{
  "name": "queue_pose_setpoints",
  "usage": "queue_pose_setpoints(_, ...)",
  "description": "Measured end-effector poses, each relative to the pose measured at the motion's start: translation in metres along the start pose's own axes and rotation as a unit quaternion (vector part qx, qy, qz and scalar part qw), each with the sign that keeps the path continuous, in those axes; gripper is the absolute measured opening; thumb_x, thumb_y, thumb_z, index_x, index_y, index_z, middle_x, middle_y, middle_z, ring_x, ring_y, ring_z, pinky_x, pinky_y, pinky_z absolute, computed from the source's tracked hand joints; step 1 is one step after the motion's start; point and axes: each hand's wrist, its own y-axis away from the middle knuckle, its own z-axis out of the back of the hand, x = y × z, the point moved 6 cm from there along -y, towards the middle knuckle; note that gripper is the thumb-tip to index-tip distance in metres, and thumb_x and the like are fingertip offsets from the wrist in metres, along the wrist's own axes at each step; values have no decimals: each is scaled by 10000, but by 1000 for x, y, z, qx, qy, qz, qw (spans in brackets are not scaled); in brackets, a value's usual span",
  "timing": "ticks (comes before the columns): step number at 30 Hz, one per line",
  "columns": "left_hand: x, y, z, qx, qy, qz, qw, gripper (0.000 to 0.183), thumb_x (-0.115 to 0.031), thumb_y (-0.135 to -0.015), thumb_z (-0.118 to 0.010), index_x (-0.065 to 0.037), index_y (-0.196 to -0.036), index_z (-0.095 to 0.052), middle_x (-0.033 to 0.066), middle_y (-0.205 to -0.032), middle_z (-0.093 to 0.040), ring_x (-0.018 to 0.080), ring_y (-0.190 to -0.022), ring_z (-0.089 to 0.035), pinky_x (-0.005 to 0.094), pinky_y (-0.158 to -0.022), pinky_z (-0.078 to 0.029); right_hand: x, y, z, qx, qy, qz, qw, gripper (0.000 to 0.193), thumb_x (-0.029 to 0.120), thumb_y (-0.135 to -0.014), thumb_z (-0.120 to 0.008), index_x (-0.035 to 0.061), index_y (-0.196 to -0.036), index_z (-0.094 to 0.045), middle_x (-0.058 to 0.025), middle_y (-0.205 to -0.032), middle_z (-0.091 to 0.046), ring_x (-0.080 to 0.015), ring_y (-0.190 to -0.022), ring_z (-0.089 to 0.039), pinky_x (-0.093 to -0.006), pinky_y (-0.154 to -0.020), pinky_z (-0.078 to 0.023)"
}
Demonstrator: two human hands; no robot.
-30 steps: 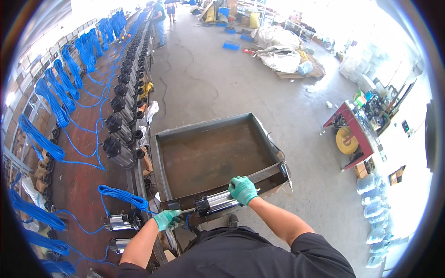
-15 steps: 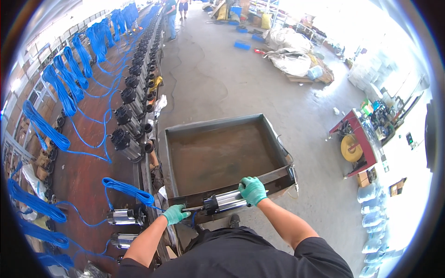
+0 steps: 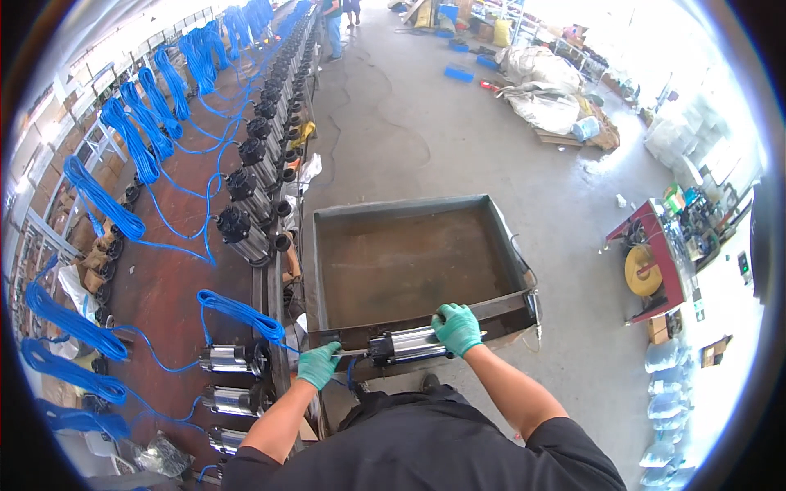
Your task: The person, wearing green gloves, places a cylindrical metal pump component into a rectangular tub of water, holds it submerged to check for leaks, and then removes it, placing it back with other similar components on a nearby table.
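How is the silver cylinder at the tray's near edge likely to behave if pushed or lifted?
The silver cylinder looks like thick metal, so it is probably stiff and fairly heavy for its size. Lying on its side with a rounded body, it may roll if the right hand lets go. Its shiny surface could be somewhat slippery against a glove.

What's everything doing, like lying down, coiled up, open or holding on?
Green-gloved left hand: closed on the thin pale rod.
Thin pale rod: pointing toward the cylinder.
Green-gloved right hand: curled over the cylinder's right end.
Silver-and-black metal cylinder: lying on its side.
Rectangular dark metal tank: open on top.
Bright blue cable bundle near the left hand: coiled.
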Motion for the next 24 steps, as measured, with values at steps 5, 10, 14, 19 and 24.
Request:
queue_pose_setpoints(5,-7,17,18,-18,115,129,985,722,-268,-832,-811,-124,-1468,-503,169,-1155,-714,306,-1026,-705,395,-891,-550,-82,13,9,-130,-340,-41,930,277,220,-918,-668,28,-1119,-673,-186,-1054,-667,-385,-988,-614,-477,-917,-490)
queue_pose_setpoints(10,-2,70,22,-150,96,165,970,620,-114,-879,-749,-82,-1446,-501,158,-1179,-698,293,-1033,-684,369,-910,-526,-284,68,46,-312,-11,-251,916,313,212,-892,-711,8,-1105,-606,-220,-997,-634,-398,-981,-606,-467,-900,-497)
queue_pose_setpoints(14,-57,70,32,-104,128,237,957,567,-121,-923,-707,-80,-1452,-508,131,-1148,-687,239,-988,-672,352,-917,-526,-410,125,-14,-229,-122,-371,892,328,285,-949,-671,8,-1086,-560,-154,-862,-601,-316,-803,-626,-467,-778,-529)
queue_pose_setpoints(19,-113,59,46,-154,164,175,958,531,-143,-950,-695,-90,-1444,-508,99,-1031,-689,190,-939,-642,332,-884,-525,-314,92,10,50,-589,-396,703,231,357,-996,-594,132,-948,-578,-7,-694,-536,-132,-510,-453,-286,-446,-357)
queue_pose_setpoints(24,-165,34,40,-136,279,105,945,506,-104,-960,-678,-86,-1438,-511,68,-1016,-702,131,-853,-653,296,-810,-541,-186,96,16,87,-691,-308,648,160,301,-996,-648,165,-1066,-600,2,-837,-565,-124,-698,-573,-309,-545,-485)
